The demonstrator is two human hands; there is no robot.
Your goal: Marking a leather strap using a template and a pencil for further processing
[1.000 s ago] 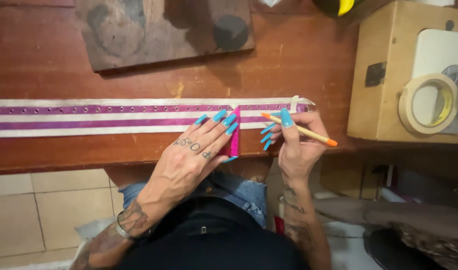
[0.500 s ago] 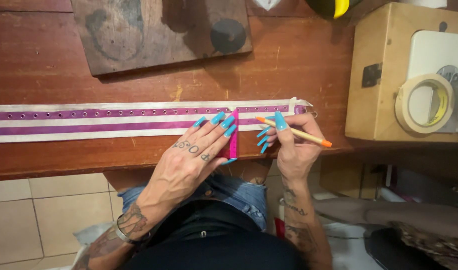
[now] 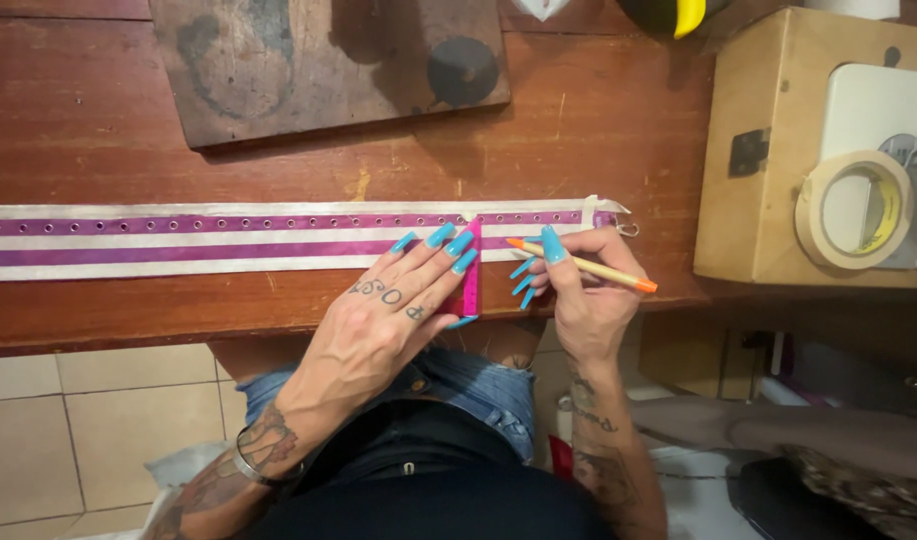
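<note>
A long white and purple strip (image 3: 198,240) with a row of small eyelets lies across the wooden table (image 3: 98,120). My left hand (image 3: 393,310) rests flat on a pink triangular ruler (image 3: 469,285) that lies over the strip near its right end. My right hand (image 3: 573,290) holds an orange pencil (image 3: 588,267), with its tip at the strip just right of the ruler. Both hands have long blue nails.
A dark worn board (image 3: 328,65) lies at the back of the table. To the right stands a light wooden box (image 3: 768,150) with a roll of masking tape (image 3: 853,210) on it. A yellow and black object (image 3: 678,12) sits at the top edge. Tiled floor lies below the table's near edge.
The view has shifted slightly. Both hands stay on the ruler and pencil at the strip's right end, with hardly any movement.
</note>
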